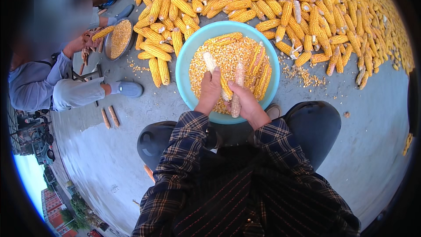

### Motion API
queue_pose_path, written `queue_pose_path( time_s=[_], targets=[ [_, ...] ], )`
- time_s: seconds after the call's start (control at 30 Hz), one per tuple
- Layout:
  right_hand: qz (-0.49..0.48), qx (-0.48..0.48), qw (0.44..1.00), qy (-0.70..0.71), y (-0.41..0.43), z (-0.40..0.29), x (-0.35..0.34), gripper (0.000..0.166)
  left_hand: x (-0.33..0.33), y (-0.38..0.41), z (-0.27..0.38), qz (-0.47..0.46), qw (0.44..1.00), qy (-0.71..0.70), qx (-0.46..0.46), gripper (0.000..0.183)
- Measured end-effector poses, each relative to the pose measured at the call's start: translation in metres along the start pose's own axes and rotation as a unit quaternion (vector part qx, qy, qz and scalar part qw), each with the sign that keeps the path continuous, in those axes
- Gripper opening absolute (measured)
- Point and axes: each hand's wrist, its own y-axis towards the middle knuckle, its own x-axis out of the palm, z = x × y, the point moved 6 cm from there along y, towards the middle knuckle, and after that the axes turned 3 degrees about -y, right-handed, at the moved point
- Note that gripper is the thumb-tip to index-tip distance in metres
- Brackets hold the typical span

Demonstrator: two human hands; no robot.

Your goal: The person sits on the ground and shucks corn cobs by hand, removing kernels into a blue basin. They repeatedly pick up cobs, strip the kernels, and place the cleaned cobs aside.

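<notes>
A turquoise plastic basin (277,72) stands between my knees, holding loose corn kernels (213,47) and several partly shelled ears. Over it, my left hand (210,89) grips a partly shelled corn ear (225,87), whose yellow kernels show between the two hands. A pale cob (209,61) lies just beyond my left fingertips; whether they touch it I cannot tell. My right hand (246,103) is closed around a bare reddish corn cob (237,89), its thumb near the yellow ear. Partly shelled ears (262,80) rest on the kernels at the basin's right side.
A large heap of yellow corn ears (315,16) spreads beyond the basin. At left, a seated person (59,82) holds a corn ear (103,33) over a metal bowl of kernels (132,39). Spilled kernels (304,76) and two bare cobs (113,116) lie on the concrete floor.
</notes>
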Motion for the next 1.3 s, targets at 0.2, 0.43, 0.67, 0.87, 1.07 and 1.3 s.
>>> queue_pose_path(
  time_s=[0.2, 0.43, 0.67, 0.87, 1.07, 1.3],
  targets=[
    [-0.029, 0.020, 0.999, 0.017, 0.009, 0.012, -0.002, 0.029, 0.000, -0.006, 0.010, 0.044, 0.991, 0.067, 0.110, 0.038],
    [-0.004, -0.004, 0.996, 0.091, 0.016, 0.004, -0.010, 0.021, 0.011, -0.007, -0.002, -0.055, 0.985, -0.150, -0.067, 0.033],
    [0.033, -0.017, 0.998, 0.055, 0.011, 0.001, -0.009, 0.021, 0.019, -0.021, 0.018, -0.032, 0.999, -0.013, 0.033, 0.029],
    [0.054, -0.013, 0.995, 0.086, 0.005, -0.005, -0.001, 0.023, 0.011, -0.012, -0.001, -0.020, 0.998, -0.012, 0.053, 0.029],
    [0.069, -0.082, 0.989, 0.103, 0.012, -0.022, -0.011, 0.024, 0.031, -0.034, 0.025, -0.122, 0.981, -0.134, -0.062, 0.029],
    [0.119, -0.134, 0.975, 0.130, 0.017, -0.017, -0.008, 0.025, 0.031, -0.031, 0.009, -0.048, 0.991, -0.121, 0.029, 0.025]
  ],
)
